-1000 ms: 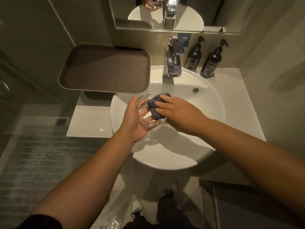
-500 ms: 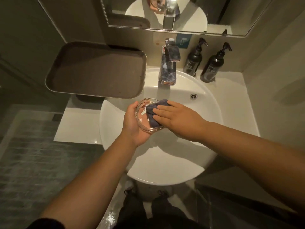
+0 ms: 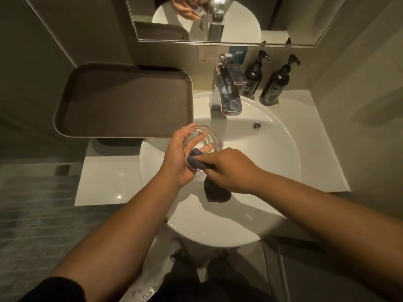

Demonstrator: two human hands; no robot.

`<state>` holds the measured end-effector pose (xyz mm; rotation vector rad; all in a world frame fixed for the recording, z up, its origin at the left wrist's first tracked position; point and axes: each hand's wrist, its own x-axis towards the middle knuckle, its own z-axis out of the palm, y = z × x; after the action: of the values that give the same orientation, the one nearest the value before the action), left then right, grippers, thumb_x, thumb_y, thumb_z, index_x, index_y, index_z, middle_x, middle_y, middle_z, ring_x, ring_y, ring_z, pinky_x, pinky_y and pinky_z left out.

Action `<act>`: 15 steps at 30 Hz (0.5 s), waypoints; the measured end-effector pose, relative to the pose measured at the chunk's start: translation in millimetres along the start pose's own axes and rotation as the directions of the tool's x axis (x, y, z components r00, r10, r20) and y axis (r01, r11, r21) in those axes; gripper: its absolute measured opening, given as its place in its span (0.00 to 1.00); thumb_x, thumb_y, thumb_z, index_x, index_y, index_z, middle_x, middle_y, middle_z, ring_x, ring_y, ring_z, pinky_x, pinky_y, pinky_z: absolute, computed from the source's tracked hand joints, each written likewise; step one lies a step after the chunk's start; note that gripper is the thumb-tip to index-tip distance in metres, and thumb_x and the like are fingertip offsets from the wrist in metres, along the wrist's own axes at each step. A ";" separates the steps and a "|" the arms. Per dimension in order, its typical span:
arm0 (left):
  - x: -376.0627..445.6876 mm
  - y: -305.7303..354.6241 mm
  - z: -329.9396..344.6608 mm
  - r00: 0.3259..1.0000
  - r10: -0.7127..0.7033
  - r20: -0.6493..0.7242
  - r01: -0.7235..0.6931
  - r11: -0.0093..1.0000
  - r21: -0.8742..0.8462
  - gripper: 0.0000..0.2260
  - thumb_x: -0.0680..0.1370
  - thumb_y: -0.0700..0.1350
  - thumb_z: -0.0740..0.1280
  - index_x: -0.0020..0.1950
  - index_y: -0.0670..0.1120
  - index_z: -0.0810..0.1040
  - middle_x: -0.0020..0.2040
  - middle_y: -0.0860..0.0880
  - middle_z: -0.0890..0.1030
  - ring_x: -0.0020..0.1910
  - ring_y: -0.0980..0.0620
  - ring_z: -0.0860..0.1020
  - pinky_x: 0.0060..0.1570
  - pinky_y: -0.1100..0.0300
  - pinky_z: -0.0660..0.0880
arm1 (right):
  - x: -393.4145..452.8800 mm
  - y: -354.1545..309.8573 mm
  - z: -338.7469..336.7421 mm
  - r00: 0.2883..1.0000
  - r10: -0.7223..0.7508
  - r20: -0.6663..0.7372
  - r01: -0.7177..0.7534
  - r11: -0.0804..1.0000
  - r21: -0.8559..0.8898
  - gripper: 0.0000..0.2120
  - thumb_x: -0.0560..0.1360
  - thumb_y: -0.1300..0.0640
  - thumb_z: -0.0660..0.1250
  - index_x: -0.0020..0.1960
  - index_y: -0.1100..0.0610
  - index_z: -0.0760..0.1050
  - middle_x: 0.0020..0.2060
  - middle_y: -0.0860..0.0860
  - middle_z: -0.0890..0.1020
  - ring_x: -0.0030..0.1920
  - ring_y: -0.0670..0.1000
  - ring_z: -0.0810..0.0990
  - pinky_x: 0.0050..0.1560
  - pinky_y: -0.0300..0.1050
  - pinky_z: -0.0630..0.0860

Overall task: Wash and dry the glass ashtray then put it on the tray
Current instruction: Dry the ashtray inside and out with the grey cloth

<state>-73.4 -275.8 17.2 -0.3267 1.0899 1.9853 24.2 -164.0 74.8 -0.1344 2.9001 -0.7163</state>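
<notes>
The glass ashtray [image 3: 201, 143] was held above the left part of the white basin [image 3: 272, 153], tilted on edge with its hollow turned toward the right hand. It was gripped by the left hand [image 3: 177, 158], whose grip was closed around the near and left rim, thumb over the top edge. A grey cloth [image 3: 196, 160] was pressed against the lower rim of the ashtray by the right hand [image 3: 229, 168]; the right grip was closed on the cloth, with a dark tail of it hanging down below the hand over the basin.

Half a second earlier the cloth had been bunched inside the hollow under flat fingers; by this moment it had been drawn down to the rim and more of it had been let hang free. This was judged to mean that the inside had been wiped and that the drying had moved on to the edge and outside, so the task was thought to be well past the wash.

No water was seen running from the chrome faucet [image 3: 229, 92]. The brown tray [image 3: 122, 101] lay just left of the basin on the white surface [image 3: 104, 182], close to the ashtray and bare where it could be seen. Two dark pump bottles [image 3: 274, 83] stood behind the basin on the right.
</notes>
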 end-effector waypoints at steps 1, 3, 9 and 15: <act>-1.9 2.0 -0.5 1.000 0.007 0.011 -0.007 1.000 0.001 0.18 0.75 0.55 0.67 0.60 0.46 0.81 0.55 0.42 0.83 0.48 0.45 0.84 0.50 0.49 0.80 | 2.8 -2.2 -0.3 0.999 0.035 0.020 -0.036 0.996 0.085 0.18 0.77 0.58 0.63 0.65 0.47 0.77 0.51 0.54 0.84 0.46 0.57 0.79 0.46 0.50 0.76; -4.7 4.6 -1.6 0.999 0.035 0.003 -0.035 0.999 -0.016 0.14 0.76 0.54 0.66 0.53 0.47 0.83 0.50 0.44 0.84 0.44 0.46 0.85 0.52 0.48 0.81 | 8.1 -4.0 0.9 0.997 0.064 0.041 -0.072 0.968 0.241 0.20 0.77 0.60 0.63 0.66 0.45 0.76 0.53 0.52 0.84 0.46 0.54 0.78 0.48 0.49 0.76; -9.6 8.4 -5.7 0.999 0.021 0.025 -0.018 0.995 -0.103 0.25 0.78 0.62 0.58 0.65 0.45 0.78 0.62 0.42 0.81 0.63 0.39 0.78 0.63 0.44 0.74 | 9.4 -6.1 12.7 0.992 -0.051 -0.120 0.069 0.985 0.158 0.22 0.72 0.61 0.66 0.66 0.51 0.75 0.57 0.52 0.81 0.53 0.51 0.76 0.51 0.44 0.72; -16.8 25.8 -5.8 0.975 -0.105 0.197 0.133 0.983 -0.130 0.33 0.77 0.69 0.52 0.56 0.46 0.85 0.59 0.42 0.83 0.63 0.36 0.77 0.65 0.39 0.70 | 19.7 7.8 -12.2 0.934 -0.350 0.066 0.354 0.892 -0.281 0.10 0.75 0.63 0.65 0.51 0.48 0.75 0.44 0.49 0.81 0.43 0.52 0.76 0.46 0.49 0.73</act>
<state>-83.6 -296.8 38.2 -0.2657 0.7920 1.9468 2.4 -153.9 79.3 -0.7124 2.9797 -0.3233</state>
